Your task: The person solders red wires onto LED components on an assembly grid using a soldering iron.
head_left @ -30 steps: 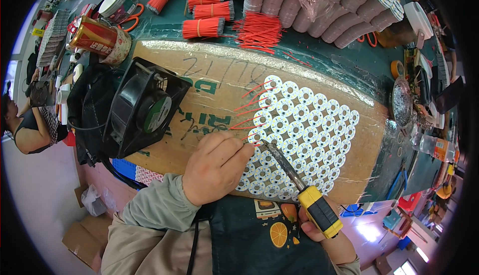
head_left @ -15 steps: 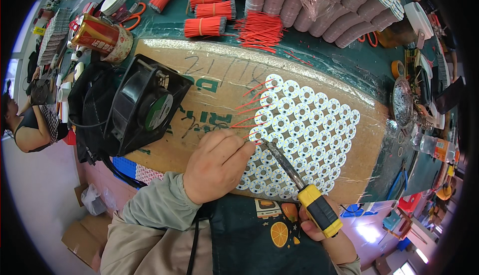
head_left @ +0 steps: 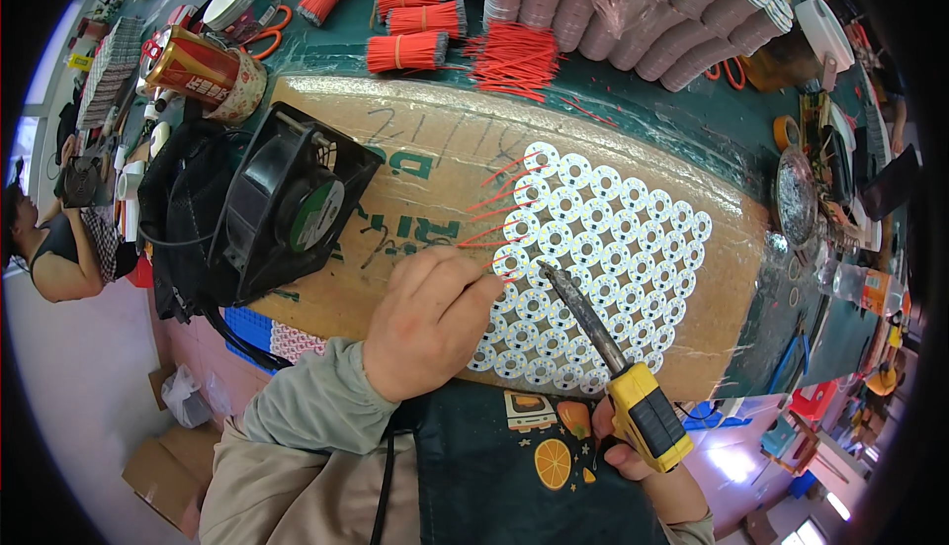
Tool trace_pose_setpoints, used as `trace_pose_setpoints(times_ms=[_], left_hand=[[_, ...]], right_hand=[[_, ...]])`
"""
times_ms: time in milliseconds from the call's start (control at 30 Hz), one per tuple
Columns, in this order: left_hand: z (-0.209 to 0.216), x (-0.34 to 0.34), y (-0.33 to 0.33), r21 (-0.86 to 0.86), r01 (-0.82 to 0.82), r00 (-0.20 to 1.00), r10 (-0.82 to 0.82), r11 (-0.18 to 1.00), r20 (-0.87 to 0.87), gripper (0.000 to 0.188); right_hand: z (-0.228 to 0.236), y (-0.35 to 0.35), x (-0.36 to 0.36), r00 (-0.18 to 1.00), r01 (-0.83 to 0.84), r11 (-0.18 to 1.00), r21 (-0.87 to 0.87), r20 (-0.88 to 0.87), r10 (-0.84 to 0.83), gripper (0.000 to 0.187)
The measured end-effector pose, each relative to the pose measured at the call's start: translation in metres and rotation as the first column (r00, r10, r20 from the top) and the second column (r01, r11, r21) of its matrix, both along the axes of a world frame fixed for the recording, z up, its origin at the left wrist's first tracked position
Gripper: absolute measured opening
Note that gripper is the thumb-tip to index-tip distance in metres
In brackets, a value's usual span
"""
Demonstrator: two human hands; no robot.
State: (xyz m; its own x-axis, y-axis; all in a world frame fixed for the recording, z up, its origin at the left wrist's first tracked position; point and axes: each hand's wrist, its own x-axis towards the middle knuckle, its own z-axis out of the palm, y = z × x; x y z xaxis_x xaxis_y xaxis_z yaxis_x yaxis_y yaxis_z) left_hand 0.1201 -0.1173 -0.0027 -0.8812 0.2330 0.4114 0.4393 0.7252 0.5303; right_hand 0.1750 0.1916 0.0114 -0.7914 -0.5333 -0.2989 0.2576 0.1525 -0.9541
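Observation:
My right hand (head_left: 631, 454) is closed around the yellow-and-black handle of a soldering iron (head_left: 645, 409). The iron's dark tip is over the grid of round white LED boards (head_left: 597, 215), slightly right of the leftmost column. My left hand (head_left: 427, 320) is closed in a pinch at that column's edge. A short red wire (head_left: 502, 266) shows at its fingertips, running to a board; most of what the fingers grip is hidden. More red wires (head_left: 488, 237) extend leftward from the upper boards in the same column. The boards lie in rows on a brown cardboard sheet (head_left: 415, 130).
A black fan (head_left: 297, 199) stands on the cardboard's left. Behind lie bundled red wires (head_left: 407, 52), a loose red pile (head_left: 514, 59) and stacked boards (head_left: 633, 11). A can (head_left: 193, 63) is at the back left, a round metal tin (head_left: 797, 197) at right. Another person (head_left: 74, 239) sits far left.
The soldering iron in my right hand has shifted a little to the right, its tip moving off the leftmost column of boards. My left hand has stayed almost in place.

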Motion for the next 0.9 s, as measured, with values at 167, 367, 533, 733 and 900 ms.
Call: trace_pose_setpoints(times_ms=[167, 367, 533, 733, 900], left_hand=[[0.008, 0.012, -0.004, -0.051, 0.026, 0.999, -0.025, 0.998, 0.022, 0.029], [0.003, 0.015, -0.006, -0.036, 0.015, 1.0, -0.015, 0.999, 0.02, 0.038], [0.001, 0.015, -0.006, -0.022, 0.025, 1.0, -0.025, 0.999, 0.02, 0.035], [0.0, 0.014, -0.006, 0.011, 0.023, 0.999, -0.023, 1.0, 0.027, 0.038], [0.001, 0.013, -0.006, 0.027, 0.022, 0.999, -0.023, 0.999, 0.042, 0.037]], right_hand=[[0.006, 0.0, 0.001, 1.0, -0.017, 0.998, 0.064, 0.008, 0.016, 0.043], [0.006, -0.003, -0.002, 1.0, -0.02, 0.999, 0.044, 0.013, 0.019, 0.048], [0.003, -0.008, -0.002, 0.992, -0.012, 0.997, 0.075, -0.127, 0.022, 0.046], [0.003, -0.008, -0.009, 0.984, -0.12, 0.979, 0.165, -0.11, 0.139, 0.043], [0.004, -0.009, -0.01, 0.98, -0.123, 0.977, 0.174, -0.132, 0.147, 0.041]])
